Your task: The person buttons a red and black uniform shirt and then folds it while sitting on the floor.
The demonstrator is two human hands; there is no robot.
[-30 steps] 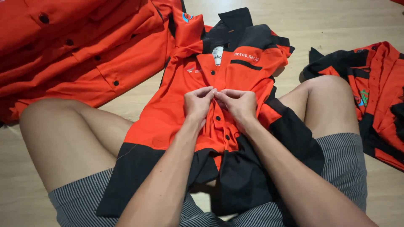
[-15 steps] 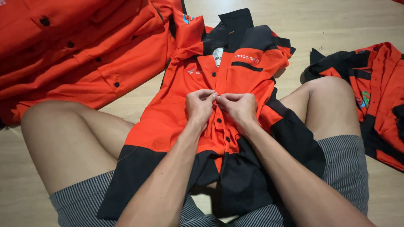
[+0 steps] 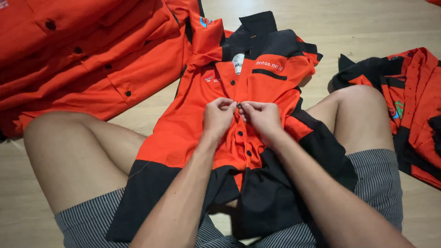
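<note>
While shirt (image 3: 202,138) lies spread across lap, head view: left hand (image 3: 218,117) and right hand (image 3: 262,118) meet at placket, fingers (image 3: 229,103) pinched together on small black button (image 3: 239,106). Since a second ago, hands barely shifted; buttoning same spot. Lower buttons closed. Orange garment pile (image 3: 82,59) on wooden floor (image 3: 367,23), another shirt (image 3: 409,101) at right.

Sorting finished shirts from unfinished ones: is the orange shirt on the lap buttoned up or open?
Partly buttoned. On the orange shirt the placket lies closed, and the left hand and right hand pinch a button mid-chest.
</note>
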